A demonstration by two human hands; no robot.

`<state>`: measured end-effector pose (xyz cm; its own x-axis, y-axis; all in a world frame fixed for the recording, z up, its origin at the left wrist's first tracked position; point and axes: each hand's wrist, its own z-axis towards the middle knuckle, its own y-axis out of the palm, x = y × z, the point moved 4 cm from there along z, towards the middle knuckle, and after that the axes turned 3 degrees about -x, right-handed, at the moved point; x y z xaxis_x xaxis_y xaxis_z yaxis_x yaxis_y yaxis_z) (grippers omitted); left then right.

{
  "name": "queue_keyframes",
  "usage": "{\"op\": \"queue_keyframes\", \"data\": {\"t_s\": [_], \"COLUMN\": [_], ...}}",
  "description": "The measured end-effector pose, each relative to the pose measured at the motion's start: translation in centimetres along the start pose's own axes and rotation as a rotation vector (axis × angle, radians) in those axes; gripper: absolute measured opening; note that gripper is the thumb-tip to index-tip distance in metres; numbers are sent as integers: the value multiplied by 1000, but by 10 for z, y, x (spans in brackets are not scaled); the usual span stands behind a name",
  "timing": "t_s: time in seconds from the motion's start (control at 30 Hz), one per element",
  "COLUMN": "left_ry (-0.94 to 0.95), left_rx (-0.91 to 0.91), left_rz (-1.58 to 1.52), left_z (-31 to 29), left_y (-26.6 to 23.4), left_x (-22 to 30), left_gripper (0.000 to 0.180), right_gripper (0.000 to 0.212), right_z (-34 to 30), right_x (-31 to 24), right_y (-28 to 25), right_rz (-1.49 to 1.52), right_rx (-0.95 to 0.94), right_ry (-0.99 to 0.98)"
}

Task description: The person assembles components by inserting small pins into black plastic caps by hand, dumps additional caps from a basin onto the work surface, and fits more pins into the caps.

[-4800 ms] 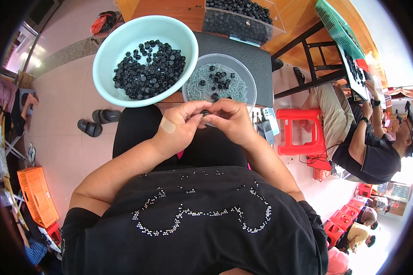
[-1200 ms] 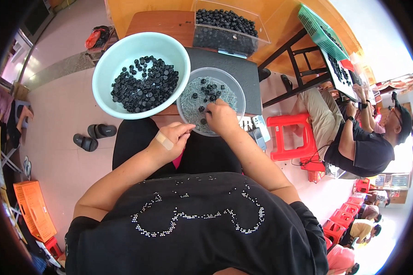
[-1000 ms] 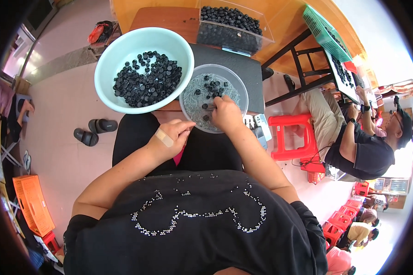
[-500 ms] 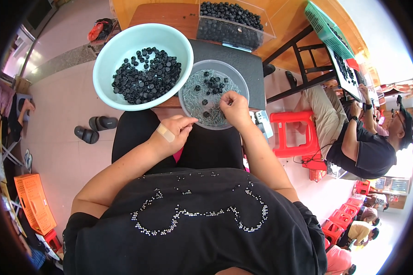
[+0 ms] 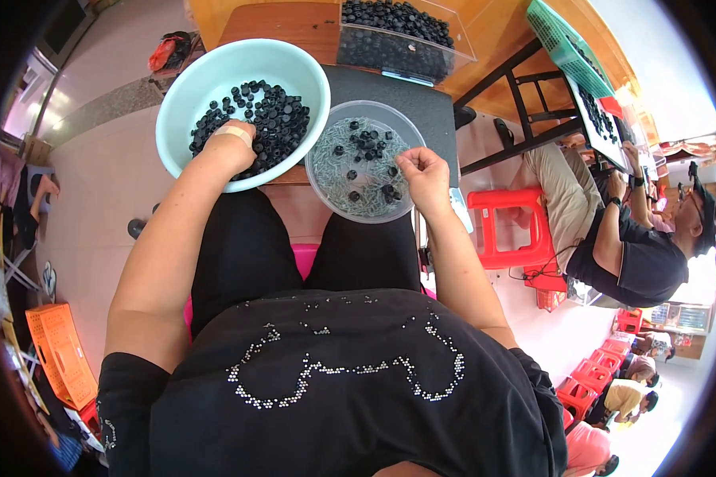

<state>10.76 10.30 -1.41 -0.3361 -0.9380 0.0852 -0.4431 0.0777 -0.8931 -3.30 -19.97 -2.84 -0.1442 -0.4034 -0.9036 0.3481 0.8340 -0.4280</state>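
My left hand (image 5: 232, 145), with a plaster across its back, reaches into a pale mint basin (image 5: 177, 103) at left. Its fingertips are among small round black plastic parts (image 5: 282, 123) and are hidden. To the right stands a clear round tub (image 5: 412, 131) of thin silvery screws (image 5: 338, 176). Several black parts (image 5: 369, 145) lie on top of the screws. Over the tub's right rim is my right hand (image 5: 426, 176), thumb and forefinger pinched together. Whatever is between those fingertips is too small to make out.
A clear box (image 5: 465, 52) full of black parts stands at the back of the dark table (image 5: 433, 103). A red stool (image 5: 507, 230) is on the right, beside a seated person (image 5: 628, 258) working at another table. An orange crate (image 5: 61, 354) stands at far left.
My left hand has gone from the tub's near edge up and left into the basin. My right hand has shifted right to the tub's rim, and another black part now lies by the tub's near right side.
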Motion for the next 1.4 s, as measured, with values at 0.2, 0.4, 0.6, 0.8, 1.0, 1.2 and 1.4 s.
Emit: {"op": "queue_keyframes", "data": {"t_s": [0.2, 0.4, 0.6, 0.8, 1.0, 1.2, 1.4], "left_ry": [71, 128, 83, 125, 343, 354, 309], "left_rx": [20, 54, 113, 585, 130, -352, -474], "left_rz": [-107, -115, -306, -490, -1366, -1974, -2082], "left_z": [19, 24, 25, 4, -42, -68, -65], "left_y": [12, 16, 13, -15, -13, 13, 23], "left_x": [-6, -2, -6, -7, 63, 107, 114], "left_gripper": [19, 18, 20, 28, 20, 24, 25], "right_gripper": [7, 8, 10, 13, 15, 11, 10], "right_z": [3, 5, 2, -2, -10, -18, -27], "right_x": [7, 15, 5, -6, -24, -35, -53], "right_y": [-4, -1, -2, 2, 8, 16, 23], "right_rz": [81, 217, 241, 200, 259, 497, 481], "right_rx": [12, -58, -108, -157, -186, -287, -359], "right_ry": [45, -17, 6, 76, 84, 95, 17]}}
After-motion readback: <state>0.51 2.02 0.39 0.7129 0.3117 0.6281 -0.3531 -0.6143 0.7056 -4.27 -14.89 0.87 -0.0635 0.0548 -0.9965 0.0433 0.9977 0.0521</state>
